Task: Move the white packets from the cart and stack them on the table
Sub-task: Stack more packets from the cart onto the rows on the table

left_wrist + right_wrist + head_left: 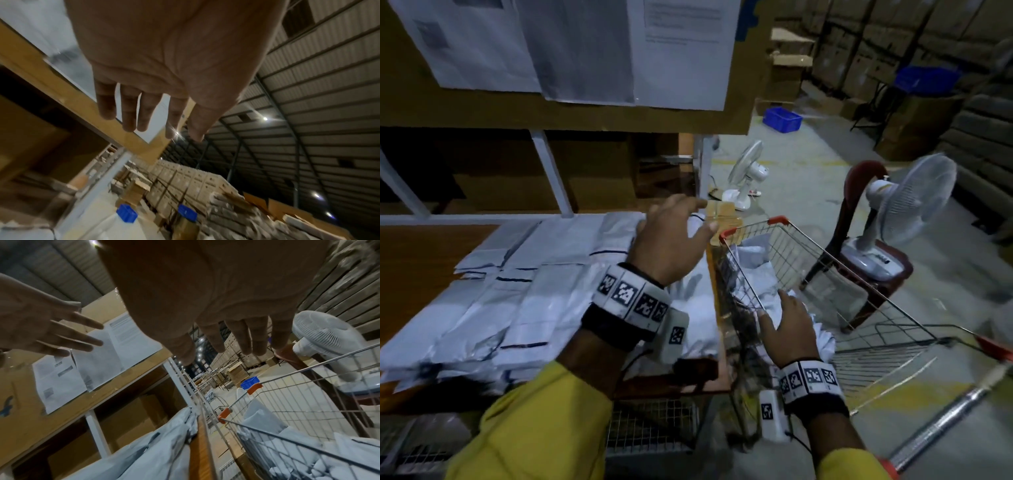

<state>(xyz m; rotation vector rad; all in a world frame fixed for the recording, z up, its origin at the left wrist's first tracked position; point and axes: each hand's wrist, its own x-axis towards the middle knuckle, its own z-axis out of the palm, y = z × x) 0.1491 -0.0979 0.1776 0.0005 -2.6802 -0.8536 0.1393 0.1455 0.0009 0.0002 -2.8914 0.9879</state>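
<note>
Several white packets lie in overlapping rows on the wooden table. More white packets sit crumpled inside the wire cart at the table's right end. My left hand hovers above the table's right edge, fingers spread and holding nothing; the left wrist view shows its straight fingers. My right hand reaches over the cart's near side, fingers straight and empty above the packets. The right wrist view also shows the left hand spread.
A shelf board with printed sheets hangs above the table. A white fan stands on a dark red chair beside the cart. Another fan and a blue crate sit on the floor. Cardboard boxes line the right wall.
</note>
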